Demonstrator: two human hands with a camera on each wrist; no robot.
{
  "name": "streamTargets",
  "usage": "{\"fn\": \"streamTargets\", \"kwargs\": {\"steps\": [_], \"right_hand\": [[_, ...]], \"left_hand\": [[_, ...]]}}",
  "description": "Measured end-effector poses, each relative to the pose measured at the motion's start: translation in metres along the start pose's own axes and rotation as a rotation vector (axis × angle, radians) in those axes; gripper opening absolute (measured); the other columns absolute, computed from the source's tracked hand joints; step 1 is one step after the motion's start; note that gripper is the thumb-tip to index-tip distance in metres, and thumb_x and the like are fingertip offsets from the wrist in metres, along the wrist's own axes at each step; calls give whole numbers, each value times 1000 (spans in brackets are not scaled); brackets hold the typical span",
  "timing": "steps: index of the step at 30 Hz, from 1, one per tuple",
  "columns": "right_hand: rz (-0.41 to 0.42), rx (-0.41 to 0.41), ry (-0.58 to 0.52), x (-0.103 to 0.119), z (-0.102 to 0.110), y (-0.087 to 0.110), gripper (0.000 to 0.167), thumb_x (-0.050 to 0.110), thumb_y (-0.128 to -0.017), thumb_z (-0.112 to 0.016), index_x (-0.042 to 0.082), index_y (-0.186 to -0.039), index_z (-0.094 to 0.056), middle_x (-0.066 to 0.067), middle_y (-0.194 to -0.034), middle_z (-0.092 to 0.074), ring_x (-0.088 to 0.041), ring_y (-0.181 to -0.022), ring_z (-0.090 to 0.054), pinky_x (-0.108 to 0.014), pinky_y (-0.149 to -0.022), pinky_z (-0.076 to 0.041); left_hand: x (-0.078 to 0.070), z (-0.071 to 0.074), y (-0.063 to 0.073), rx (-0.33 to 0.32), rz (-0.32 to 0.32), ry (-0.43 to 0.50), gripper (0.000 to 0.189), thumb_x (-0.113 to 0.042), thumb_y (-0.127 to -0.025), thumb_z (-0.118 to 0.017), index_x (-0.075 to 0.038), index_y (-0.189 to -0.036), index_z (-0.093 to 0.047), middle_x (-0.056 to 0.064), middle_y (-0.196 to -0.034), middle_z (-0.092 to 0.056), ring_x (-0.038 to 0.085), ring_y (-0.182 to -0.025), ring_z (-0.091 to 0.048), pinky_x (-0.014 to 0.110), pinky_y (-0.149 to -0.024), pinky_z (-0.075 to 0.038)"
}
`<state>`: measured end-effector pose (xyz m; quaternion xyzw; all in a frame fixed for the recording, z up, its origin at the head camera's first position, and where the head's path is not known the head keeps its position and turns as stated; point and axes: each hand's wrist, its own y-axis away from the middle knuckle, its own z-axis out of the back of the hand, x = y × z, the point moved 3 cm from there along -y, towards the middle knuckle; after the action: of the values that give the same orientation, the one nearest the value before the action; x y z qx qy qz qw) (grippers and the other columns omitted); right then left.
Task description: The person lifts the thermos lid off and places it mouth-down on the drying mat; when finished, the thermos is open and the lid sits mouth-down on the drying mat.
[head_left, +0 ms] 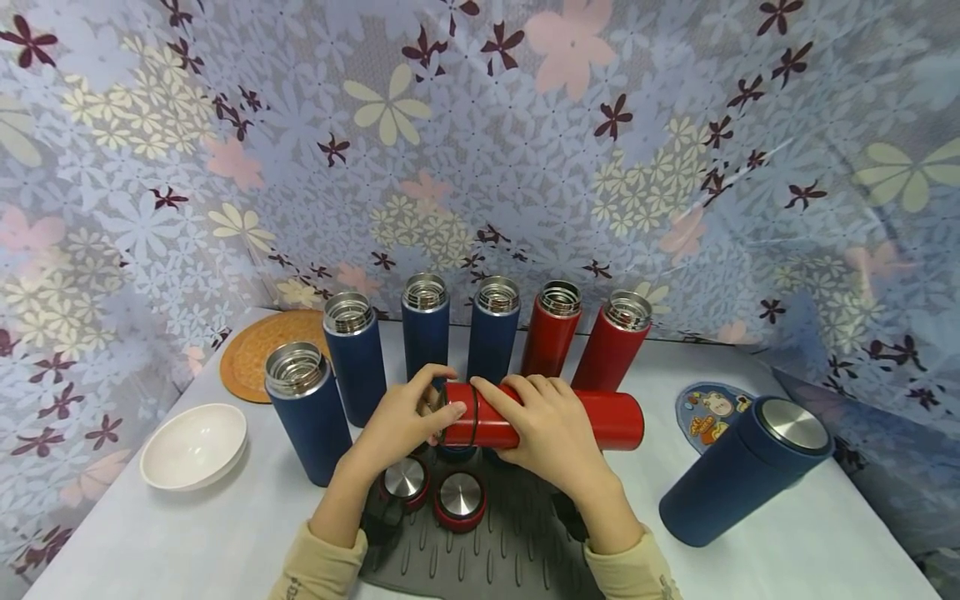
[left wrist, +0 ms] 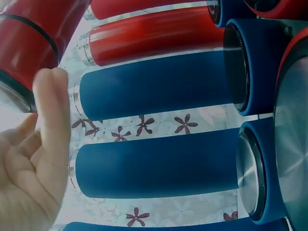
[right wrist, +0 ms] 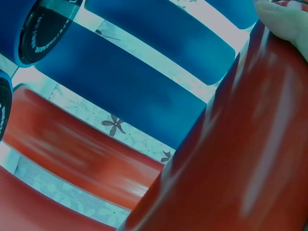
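Note:
A red thermos flask (head_left: 618, 419) lies sideways in the air over the dark mat, its lid end to the left. My right hand (head_left: 551, 425) grips it round the body, fingers over the top. At the lid (head_left: 459, 429), my left hand (head_left: 401, 425) holds on with thumb and curled fingers; part of the fingers is hidden behind it. The flask's body (right wrist: 250, 144) fills the right side of the right wrist view. Beneath, two red lids (head_left: 460, 497) with steel tops lie on the mat, and blue lids (left wrist: 252, 168) show in the left wrist view.
Behind stand several lidless blue flasks (head_left: 303, 417) and two lidless red flasks (head_left: 611, 346). A capped blue flask (head_left: 720, 483) stands right, beside a patterned coaster (head_left: 693, 408). On the left are a white bowl (head_left: 195, 446) and a round brown board (head_left: 247, 358). The mat (head_left: 517, 550) lies in front.

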<state>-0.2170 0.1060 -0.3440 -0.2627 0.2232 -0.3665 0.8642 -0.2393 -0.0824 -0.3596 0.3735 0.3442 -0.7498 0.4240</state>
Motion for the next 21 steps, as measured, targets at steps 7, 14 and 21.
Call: {"fn": "streamTargets", "kwargs": {"steps": [7, 14, 21], "right_hand": [[-12, 18, 0, -1, -2, 0, 87, 41, -51, -87, 22, -128, -52, -8, -101, -64, -28, -88, -61, -42, -79, -49], [-35, 34, -6, -3, 0, -1, 87, 40, -51, -88, 23, -129, -52, -8, -102, -64, -28, -89, -61, -42, -80, -49], [-24, 8, 2, -4, 2, 0, 86, 38, -51, -88, 23, -128, -52, -8, -103, -63, -28, -89, -61, -42, -80, -49]], "left_hand": [[-4, 1, 3, 89, -149, 33, 87, -23, -74, -78, -21, -144, -26, 5, -141, -33, 22, -117, -45, 41, -88, -48], [-9, 4, 6, 88, -283, 33, 71, 0, -71, -76, -15, -132, -43, 5, -136, -37, 24, -124, -39, 43, -93, -45], [-4, 4, 4, 53, -149, 46, 63, -14, -76, -75, -18, -131, -45, 5, -124, -49, 21, -104, -54, 33, -81, -52]]}}
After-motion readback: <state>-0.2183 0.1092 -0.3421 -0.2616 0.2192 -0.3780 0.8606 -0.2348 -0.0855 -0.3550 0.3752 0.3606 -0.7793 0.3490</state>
